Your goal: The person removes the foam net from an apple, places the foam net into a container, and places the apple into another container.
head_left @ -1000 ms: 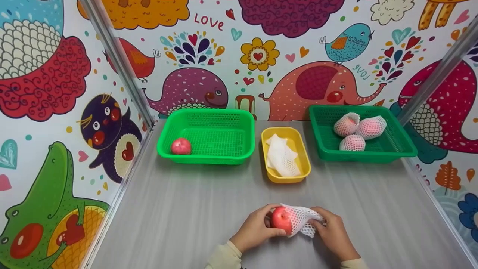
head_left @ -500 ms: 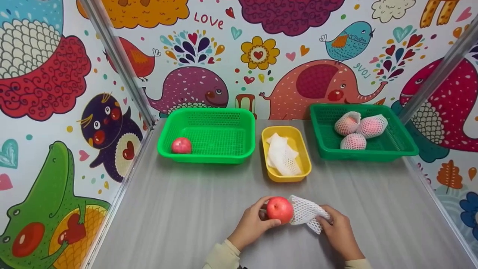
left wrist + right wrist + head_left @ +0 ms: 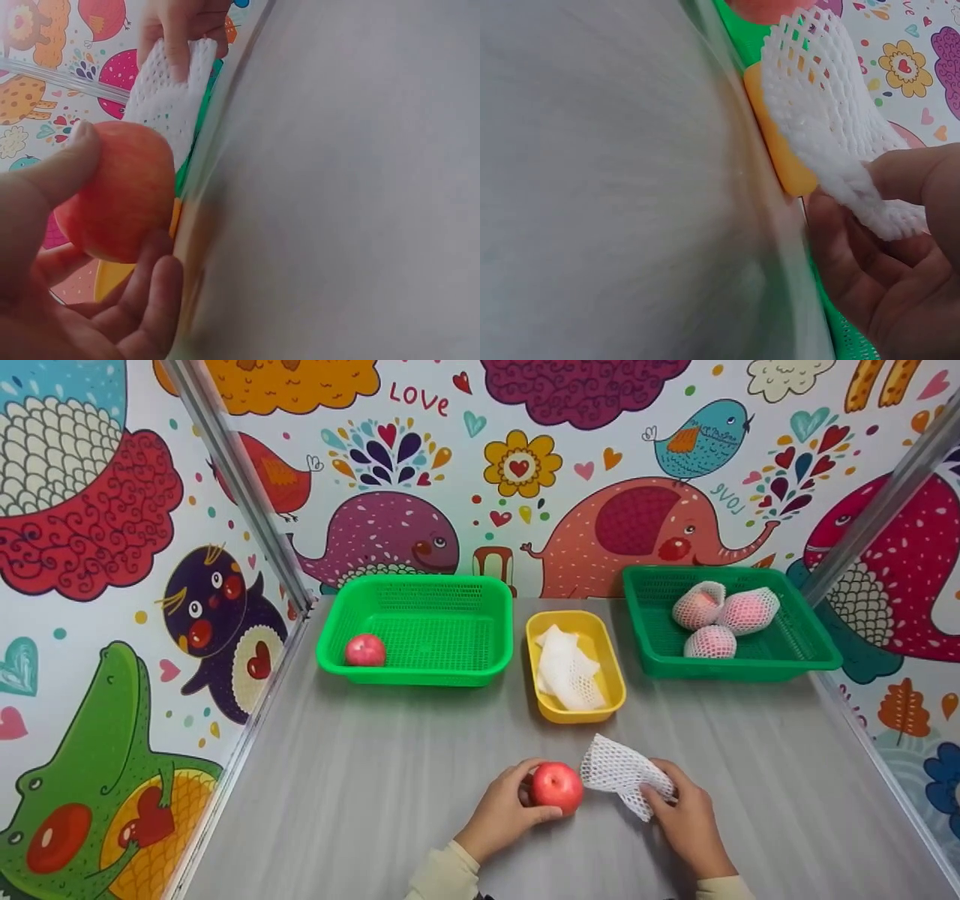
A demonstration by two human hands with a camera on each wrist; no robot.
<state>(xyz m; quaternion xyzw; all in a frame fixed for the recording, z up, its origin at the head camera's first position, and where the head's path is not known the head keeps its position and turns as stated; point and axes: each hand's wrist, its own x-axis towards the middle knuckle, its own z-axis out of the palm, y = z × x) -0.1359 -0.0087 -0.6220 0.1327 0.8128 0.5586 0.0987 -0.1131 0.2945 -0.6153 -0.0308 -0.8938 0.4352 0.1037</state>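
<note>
A red apple [image 3: 557, 788] is gripped by my left hand [image 3: 501, 810], with thumb and fingers curled round its left side. In the left wrist view the bare apple [image 3: 124, 195] sits between thumb and fingers. My right hand [image 3: 688, 814] pinches one end of a white foam net sleeve [image 3: 624, 771]. The sleeve's free end points toward the apple, a small gap apart from it. Seen from the right wrist, the net sleeve [image 3: 821, 112] hangs limp and hollow, its mesh spread at the far end.
A light green basket [image 3: 420, 675] at the back left holds one bare apple [image 3: 365, 650]. Behind the hands, a yellow tray [image 3: 574, 716] contains white foam nets [image 3: 568, 669]. The dark green basket [image 3: 750, 669] at right has several net-wrapped fruits [image 3: 710, 642]. Printed walls enclose the table.
The net sleeve, earlier over part of the apple, has come off it. My right hand has moved right and slightly up with the sleeve; the left still holds the apple.
</note>
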